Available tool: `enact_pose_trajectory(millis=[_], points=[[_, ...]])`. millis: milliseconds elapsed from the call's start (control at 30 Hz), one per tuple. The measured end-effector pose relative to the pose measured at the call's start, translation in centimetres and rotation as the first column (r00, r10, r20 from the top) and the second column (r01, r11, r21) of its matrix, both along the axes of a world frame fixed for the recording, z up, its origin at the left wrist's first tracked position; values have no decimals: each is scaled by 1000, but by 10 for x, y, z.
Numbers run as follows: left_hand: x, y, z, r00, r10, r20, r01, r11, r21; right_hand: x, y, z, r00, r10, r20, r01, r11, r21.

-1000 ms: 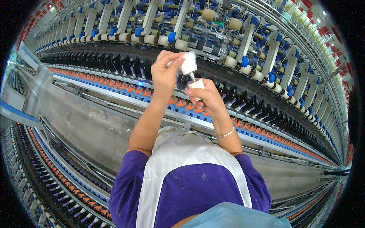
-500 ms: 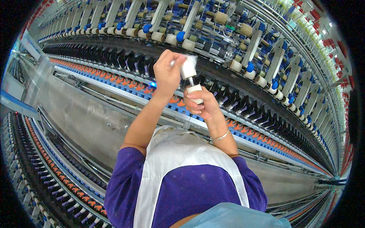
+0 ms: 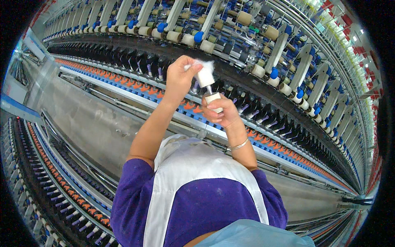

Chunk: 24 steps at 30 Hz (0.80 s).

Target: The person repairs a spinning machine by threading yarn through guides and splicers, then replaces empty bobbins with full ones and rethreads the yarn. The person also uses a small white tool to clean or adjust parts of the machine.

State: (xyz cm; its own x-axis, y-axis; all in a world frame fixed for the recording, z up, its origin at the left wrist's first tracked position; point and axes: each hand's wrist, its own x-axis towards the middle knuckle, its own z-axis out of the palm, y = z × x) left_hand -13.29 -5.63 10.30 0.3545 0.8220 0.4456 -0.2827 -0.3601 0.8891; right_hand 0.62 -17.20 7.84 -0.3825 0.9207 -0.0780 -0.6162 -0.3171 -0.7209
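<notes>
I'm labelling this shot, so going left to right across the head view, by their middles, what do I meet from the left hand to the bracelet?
Left hand → white fluffy roll → cream piece → right hand → bracelet.

Left hand (image 3: 181, 78) at fibre (image 3: 208, 65) on upper roller (image 3: 205, 78); right hand (image 3: 221, 112) around lower roller (image 3: 214, 101), shaft (image 3: 209, 89) between rollers. Bobbin row (image 3: 263, 120) behind hands, machine rollers (image 3: 188, 39) beyond it. Clip rail (image 3: 123, 80) beneath forearms (image 3: 154, 127), on near side of bobbin row. Floor (image 3: 103, 121) between rail and second machine (image 3: 45, 183), lower left.
</notes>
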Motion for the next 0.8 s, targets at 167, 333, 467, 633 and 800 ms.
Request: enact_pose_trajectory(millis=[167,333,467,633,800], points=[[20,16,-18,963,-215,160,256,913,-316,9,-8,15,615,400,680,-718,641,272],[-14,-40,-104,751,-522,-404,349,834,-428,58,-42,110,518,-554,652,-46,743,667],[-103,-87,-172,419,-478,-772,199,878,-435,117,-25,218,-442,-810,386,56,404,913],[-142,-80,-208,124,-554,-823,325,807,-494,145,55,250,-856,-373,358,-195,875,443],[-102,-63,-235,-79,-443,-893,372,818,-438,156,81,231,-564,-792,235,-336,481,810]])
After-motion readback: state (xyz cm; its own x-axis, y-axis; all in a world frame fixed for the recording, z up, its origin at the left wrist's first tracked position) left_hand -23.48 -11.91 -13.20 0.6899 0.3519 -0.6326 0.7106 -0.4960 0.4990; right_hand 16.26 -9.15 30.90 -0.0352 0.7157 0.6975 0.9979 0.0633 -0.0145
